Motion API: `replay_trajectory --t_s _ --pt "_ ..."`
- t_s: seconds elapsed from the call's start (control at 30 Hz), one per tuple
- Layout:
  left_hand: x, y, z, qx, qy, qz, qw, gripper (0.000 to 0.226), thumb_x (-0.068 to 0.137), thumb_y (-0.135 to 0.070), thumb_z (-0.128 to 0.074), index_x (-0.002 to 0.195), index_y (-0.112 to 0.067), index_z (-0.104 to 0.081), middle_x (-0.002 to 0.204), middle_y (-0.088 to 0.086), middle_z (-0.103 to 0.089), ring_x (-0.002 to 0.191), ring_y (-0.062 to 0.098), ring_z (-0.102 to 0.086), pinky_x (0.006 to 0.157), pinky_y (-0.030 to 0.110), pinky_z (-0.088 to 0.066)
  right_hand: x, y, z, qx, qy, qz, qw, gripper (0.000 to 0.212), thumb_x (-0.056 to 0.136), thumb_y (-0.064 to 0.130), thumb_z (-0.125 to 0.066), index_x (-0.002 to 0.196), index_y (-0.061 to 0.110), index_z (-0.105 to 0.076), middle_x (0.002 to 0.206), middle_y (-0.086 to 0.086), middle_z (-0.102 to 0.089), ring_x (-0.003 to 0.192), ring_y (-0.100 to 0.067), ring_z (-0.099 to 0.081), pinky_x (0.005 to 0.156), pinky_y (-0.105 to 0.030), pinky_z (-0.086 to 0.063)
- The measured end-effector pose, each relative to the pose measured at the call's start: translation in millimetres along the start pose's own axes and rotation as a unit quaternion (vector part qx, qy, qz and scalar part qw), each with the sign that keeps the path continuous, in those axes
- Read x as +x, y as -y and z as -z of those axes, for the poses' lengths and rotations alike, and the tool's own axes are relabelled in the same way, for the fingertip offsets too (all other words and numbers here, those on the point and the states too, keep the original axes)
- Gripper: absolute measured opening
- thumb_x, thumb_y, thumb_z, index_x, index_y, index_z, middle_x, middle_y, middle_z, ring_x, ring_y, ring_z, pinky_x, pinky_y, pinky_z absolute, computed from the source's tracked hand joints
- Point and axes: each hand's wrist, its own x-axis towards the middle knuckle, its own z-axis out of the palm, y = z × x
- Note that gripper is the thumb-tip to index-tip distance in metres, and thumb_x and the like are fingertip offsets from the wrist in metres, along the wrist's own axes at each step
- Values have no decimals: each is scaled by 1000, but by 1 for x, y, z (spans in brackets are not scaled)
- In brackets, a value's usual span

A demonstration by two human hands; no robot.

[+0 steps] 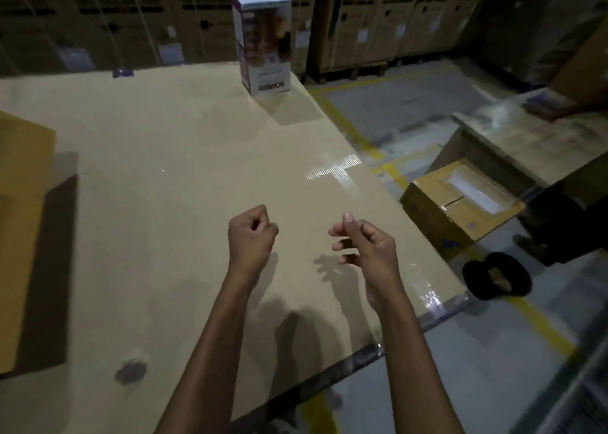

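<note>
The frame's left edge cuts off a brown cardboard box (23, 236). At upper right, a blurred person (572, 65) is cropped. Small print on the tall white-and-purple carton (263, 38) is unreadable; the left hand (251, 236) hides its palm behind curled fingers.

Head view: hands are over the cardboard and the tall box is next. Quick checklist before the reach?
1. Left hand free: ok, curled into a fist, holds nothing.
2. Right hand free: ok, fingers loosely curled, holds nothing.
3. Tall box upright: ok, it stands on its end on the cardboard sheet.
4. Path to the box: ok, only bare cardboard lies between the hands and it.
5. Margin from the edge: not ok, the box stands close to the far right corner of the sheet.
6. Box sealed, and how heavy: cannot tell.
</note>
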Motion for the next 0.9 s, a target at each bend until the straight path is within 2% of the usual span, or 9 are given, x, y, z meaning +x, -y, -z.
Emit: replay_trajectory --t_s 0.1,0.17,0.23,0.33,0.4,0.47,0.6,0.73,0.9 --pt "16 -1 -31 15 31 3 999 54 68 29 -49 60 -20 -29 57 -13 -28 54 5 -25 52 25 -20 28 -2 18 5 -2 -29 1000 26 101 32 -65 93 8 -75 93 -9 -78 70 -13 -64 57 -24 -51" --pt "23 2 -47 24 36 24 999 51 72 27 -56 62 -19 -36 60 -10 -34 57 5 -30 55 24 -27 45 -5 27 -2 3 -47 999 27 101 31 -65 95 7 -75 93 -8 -78 69 -12 -64 58 -24 -52" --pt "29 5 -60 16 43 49 998 42 77 24 -61 69 -16 -51 66 -10 -48 62 4 -43 61 19 -38 64 -5 34 -6 15 -62 998 26 101 31 -66 96 7 -75 93 -7 -79 68 -11 -65 57 -23 -52" --pt "39 5 -76 -20 48 61 997 47 81 23 -58 101 -17 -69 100 -2 -72 94 9 -67 79 22 -53 97 4 36 -7 51 -71 996 23 101 30 -66 96 10 -75 91 -4 -79 67 -10 -64 56 -22 -52" --pt "46 3 -82 -24 56 61 996 61 78 15 -62 125 -24 -66 126 -1 -72 119 11 -65 92 28 -55 118 14 37 -5 77 -70 995 23 101 31 -65 97 11 -75 92 -4 -79 69 -11 -64 57 -23 -53" --pt "53 0 -89 1 46 59 997 70 77 1 -67 137 -32 -59 138 -8 -66 130 9 -59 101 33 -52 139 22 40 0 105 -63 992 23 101 32 -65 98 12 -75 93 -4 -79 70 -12 -65 58 -24 -52" --pt "76 -8 -104 23 11 74 997 77 77 -12 -72 148 -33 -52 146 -13 -60 134 5 -55 109 39 -50 180 26 43 -2 138 -62 988 23 101 33 -66 99 12 -75 95 -5 -79 70 -13 -64 58 -24 -52" --pt "108 -7 -112 42 -10 73 996 78 88 -1 -76 152 -35 -48 149 -14 -56 133 -1 -54 112 40 -48 220 25 42 -1 155 -74 985 22 100 30 -66 106 10 -75 95 -6 -79 77 -20 -64 61 -27 -52" --pt "180 5 -106 64 -18 83 994 78 87 -6 -80 151 -38 -48 152 -12 -53 137 3 -51 114 47 -45 290 25 17 -5 175 -53 983 24 97 26 -70 117 14 -73 102 -6 -79 87 -23 -63 63 -29 -52"
